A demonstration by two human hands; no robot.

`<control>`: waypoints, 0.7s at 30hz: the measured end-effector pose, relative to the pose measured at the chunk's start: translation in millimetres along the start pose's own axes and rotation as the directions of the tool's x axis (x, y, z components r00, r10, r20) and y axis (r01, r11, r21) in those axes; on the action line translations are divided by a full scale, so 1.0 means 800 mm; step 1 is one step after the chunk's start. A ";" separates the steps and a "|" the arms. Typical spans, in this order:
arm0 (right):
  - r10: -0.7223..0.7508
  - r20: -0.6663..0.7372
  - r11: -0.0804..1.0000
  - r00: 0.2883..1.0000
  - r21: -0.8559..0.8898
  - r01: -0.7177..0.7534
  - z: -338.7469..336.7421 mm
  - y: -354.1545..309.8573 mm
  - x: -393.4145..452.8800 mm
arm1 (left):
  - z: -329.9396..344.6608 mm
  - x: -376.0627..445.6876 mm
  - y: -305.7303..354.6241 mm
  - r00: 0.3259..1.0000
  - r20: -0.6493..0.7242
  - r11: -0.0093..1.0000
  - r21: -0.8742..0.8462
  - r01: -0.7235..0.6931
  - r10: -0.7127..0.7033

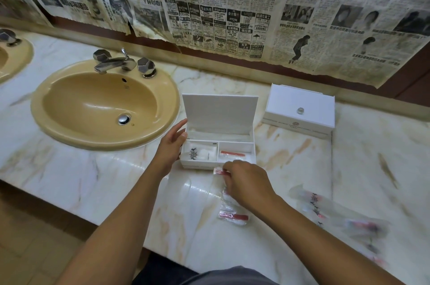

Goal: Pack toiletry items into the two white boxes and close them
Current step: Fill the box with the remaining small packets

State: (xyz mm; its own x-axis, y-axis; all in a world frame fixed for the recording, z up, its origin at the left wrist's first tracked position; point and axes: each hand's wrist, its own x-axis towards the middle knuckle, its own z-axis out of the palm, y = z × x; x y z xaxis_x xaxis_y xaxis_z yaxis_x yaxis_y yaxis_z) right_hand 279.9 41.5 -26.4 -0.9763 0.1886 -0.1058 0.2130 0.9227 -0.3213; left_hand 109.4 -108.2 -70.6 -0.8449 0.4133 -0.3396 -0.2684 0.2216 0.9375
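**One box open at the basin, the other shut by the wall**

Far left, a tan sink [104, 107] is sunk in the marble counter [69, 168], its chrome tap [116, 63] at the back. Just right of the sink stands the open white box [218, 135], lid upright, leaning toward the newspaper-covered wall [232, 5]. The left hand [172, 142] rests against the box's left wall, fingers loosely spread, thumb near the rim, gripping nothing that I can make out. In the box's front left compartment lies a clear sachet with a ship's-wheel print [197, 154]; in the front right compartment lies a red-and-white wrapped item [232, 154]; the long rear compartment holds something pale I cannot identify.

Right at the box's front edge, the right hand [246, 182] pinches a clear packet with a red strip [220, 171] between thumb and fingertips, just outside the right compartment. Nearer the counter's edge lies another red-strip packet [233, 216]. Farther right, blurred clear-wrapped packets [337, 215] are scattered on the marble. Behind them, near the wall, sits the closed white box [300, 107] with a small knob on its lid.
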 end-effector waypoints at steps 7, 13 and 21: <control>0.000 -0.086 1.000 0.996 -0.028 -0.003 -0.035 -0.001 0.039 | 0.001 -0.002 0.002 1.000 0.002 1.000 -0.002 -0.006 0.006; 0.122 0.205 0.991 0.971 -0.073 -0.109 -0.033 0.007 0.072 | 0.003 -0.005 0.005 1.000 -0.017 1.000 -0.002 -0.008 0.008; 0.173 0.353 0.984 0.920 -0.030 -0.173 -0.034 0.012 0.076 | 0.002 -0.001 0.002 0.999 -0.032 1.000 0.024 -0.005 0.006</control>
State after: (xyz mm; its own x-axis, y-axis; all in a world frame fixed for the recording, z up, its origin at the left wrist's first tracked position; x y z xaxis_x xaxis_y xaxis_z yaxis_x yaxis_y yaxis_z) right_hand 221.1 70.6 -10.6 -0.8479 0.2143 -0.4849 0.3780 0.8857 -0.2695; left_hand 110.7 -106.8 -69.1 -0.8609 0.3857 -0.3317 -0.2530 0.2411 0.9369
